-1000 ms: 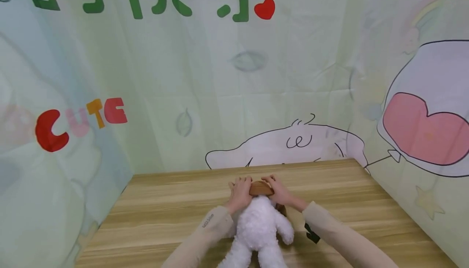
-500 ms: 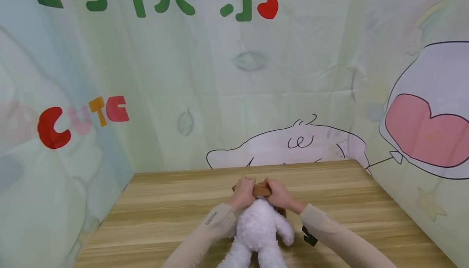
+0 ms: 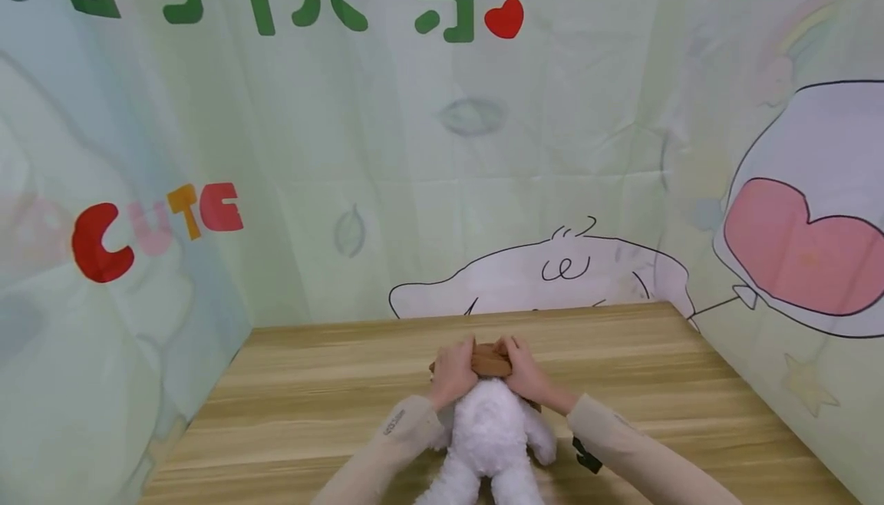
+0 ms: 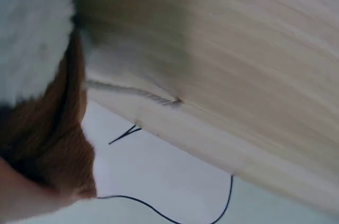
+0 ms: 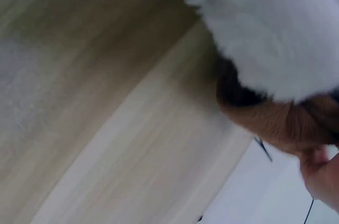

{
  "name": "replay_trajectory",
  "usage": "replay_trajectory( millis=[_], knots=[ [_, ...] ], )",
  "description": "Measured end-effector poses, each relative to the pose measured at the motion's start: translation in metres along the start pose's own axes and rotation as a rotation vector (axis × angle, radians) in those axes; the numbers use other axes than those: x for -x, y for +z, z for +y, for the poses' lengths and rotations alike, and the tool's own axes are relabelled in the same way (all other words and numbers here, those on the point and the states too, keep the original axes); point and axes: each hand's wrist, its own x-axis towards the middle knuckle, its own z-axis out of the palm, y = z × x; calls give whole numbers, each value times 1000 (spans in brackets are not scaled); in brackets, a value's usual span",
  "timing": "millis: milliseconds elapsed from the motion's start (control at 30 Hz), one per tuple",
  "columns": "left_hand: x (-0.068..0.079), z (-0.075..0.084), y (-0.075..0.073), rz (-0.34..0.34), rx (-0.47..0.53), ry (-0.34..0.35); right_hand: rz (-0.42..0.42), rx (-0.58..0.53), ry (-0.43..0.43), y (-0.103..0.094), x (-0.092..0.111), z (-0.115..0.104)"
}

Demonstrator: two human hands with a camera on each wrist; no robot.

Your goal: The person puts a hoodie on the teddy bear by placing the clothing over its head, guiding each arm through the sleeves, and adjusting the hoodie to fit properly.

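A white fluffy plush toy (image 3: 489, 428) lies on the wooden table, legs toward me. Soft brown cloth (image 3: 490, 362) is bunched at its head end, where no face shows. My left hand (image 3: 453, 373) grips the left side of this cloth, and my right hand (image 3: 529, 376) holds the right side with curled fingers. In the left wrist view, brown cloth (image 4: 69, 150) folds beneath white fur (image 4: 32, 28). The right wrist view shows the cloth (image 5: 286, 126) wrapped close under the fur (image 5: 270, 28), with fingers (image 5: 320, 176) at its edge.
The wooden table (image 3: 311, 397) ends at a printed fabric backdrop (image 3: 414, 183) with cartoon drawings. A small black object (image 3: 585, 455) shows by the right sleeve. A thin cord (image 4: 132, 91) crosses the far table area in the left wrist view.
My fingers have gone from spread around the brown cloth to curled on it. The cloth looks more creased and sits slightly nearer me; the plush toy has shifted slightly.
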Motion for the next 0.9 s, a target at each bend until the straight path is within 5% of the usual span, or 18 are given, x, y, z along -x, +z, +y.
replay_trajectory(
  millis=[233,333,400,500,700,900],
  knots=[
    [-11,-5,-8,-299,218,-155,-176,-158,235,-5,-5,12],
    [-13,-7,-7,-346,292,-215,-167,-175,246,-4,-7,9],
    [-12,-6,-6,-322,320,-256,-123,-156,198,-2,-9,4],
    [-9,-6,-5,-224,279,-231,-74,-130,122,0,-9,-2],
    [2,-1,5,-3,156,-25,-20,-49,41,1,-2,-7],
    [8,2,12,192,-76,125,46,76,-2,4,6,-6]
  ],
)
